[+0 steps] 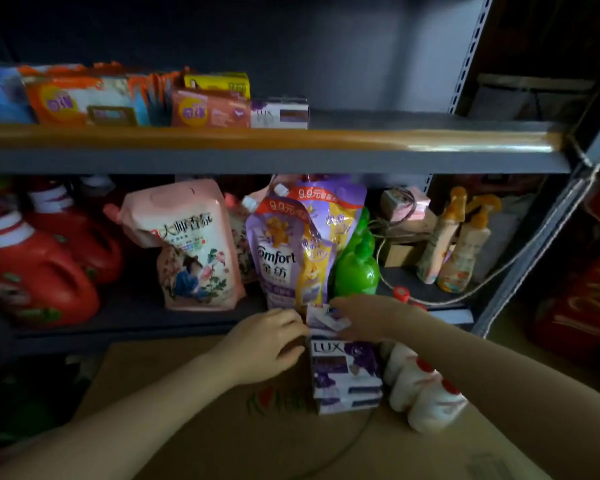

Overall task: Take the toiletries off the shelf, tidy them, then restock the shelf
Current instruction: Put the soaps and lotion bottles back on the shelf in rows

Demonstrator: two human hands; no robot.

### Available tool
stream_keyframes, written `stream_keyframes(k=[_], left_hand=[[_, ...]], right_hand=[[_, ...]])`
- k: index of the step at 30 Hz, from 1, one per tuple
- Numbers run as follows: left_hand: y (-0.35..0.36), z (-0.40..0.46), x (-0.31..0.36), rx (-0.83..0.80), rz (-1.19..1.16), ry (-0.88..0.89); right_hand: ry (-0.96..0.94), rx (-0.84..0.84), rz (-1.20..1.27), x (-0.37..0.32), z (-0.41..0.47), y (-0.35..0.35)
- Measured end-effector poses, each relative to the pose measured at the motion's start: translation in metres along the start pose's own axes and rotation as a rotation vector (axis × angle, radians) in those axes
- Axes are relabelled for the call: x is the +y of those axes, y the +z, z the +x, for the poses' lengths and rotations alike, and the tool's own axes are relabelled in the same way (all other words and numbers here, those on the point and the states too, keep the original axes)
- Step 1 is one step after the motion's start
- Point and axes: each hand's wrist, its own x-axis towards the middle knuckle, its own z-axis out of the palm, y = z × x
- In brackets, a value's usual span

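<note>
A stack of purple and white LUX soap boxes (345, 372) stands on a brown cardboard sheet (257, 438) in front of the shelf. My left hand (267, 341) curls against the stack's upper left side. My right hand (364, 317) grips the top soap box (323, 318) from the right and above. One more LUX box (279, 112) sits on the upper shelf (395, 140) beside orange and yellow soap packs (210, 110). White bottles with red caps (420, 389) lie on the cardboard to the right of the stack.
The lower shelf holds red detergent jugs (39, 268), a pink refill pouch (191, 247), purple Comfort pouches (291, 251), green bottles (357, 268) and spray bottles (458, 240). A cord (499, 271) hangs across the right side. The right half of the upper shelf is bare.
</note>
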Motion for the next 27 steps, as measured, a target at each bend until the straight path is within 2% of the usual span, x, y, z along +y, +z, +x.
stream_keyframes(k=[5,8,11,15,20,23,27], left_hand=[[0.019,-0.007,0.017,-0.205,-0.114,-0.173],[0.039,-0.009,0.031,-0.235,-0.228,-0.314],[0.054,-0.005,0.039,-0.145,-0.343,-0.395],[0.060,-0.001,0.040,0.018,-0.484,-0.399],[0.033,-0.018,0.029,0.101,-0.449,-0.363],[0.004,-0.034,0.015,0.218,-0.357,-0.330],[-0.027,-0.052,0.002,0.401,-0.223,-0.369]], right_hand=[[-0.034,0.010,-0.020,0.000,-0.003,-0.002],[-0.020,0.150,-0.004,0.000,-0.015,-0.006],[-0.001,0.296,0.097,-0.002,-0.037,-0.003],[-0.064,0.402,0.198,-0.007,-0.068,0.006],[-0.044,0.555,0.350,-0.017,-0.090,0.020],[-0.019,0.530,0.283,-0.026,-0.088,0.026],[-0.061,0.278,0.067,-0.042,-0.073,0.035]])
